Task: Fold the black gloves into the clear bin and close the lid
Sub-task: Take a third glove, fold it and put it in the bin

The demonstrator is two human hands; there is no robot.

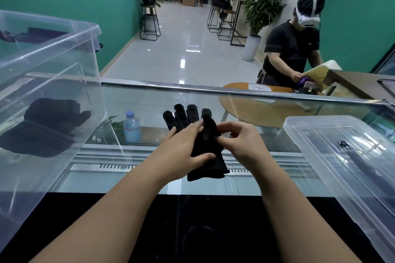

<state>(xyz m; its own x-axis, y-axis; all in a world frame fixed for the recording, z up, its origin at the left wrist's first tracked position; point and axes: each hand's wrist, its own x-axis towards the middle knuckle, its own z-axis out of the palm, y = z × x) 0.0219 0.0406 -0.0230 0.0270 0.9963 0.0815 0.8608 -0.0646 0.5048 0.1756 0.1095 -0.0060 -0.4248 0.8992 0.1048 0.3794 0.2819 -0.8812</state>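
Bare glass top (149, 179) lies between clear bin (64, 92) and lid (346, 151).

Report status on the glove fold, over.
Left hand flat on black glove; right hand pinching its thumb. One glove already in clear bin. Lid off, right side. Nothing blocking.

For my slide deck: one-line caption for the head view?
Both hands, left hand and right hand, fold a black glove beside the clear bin.
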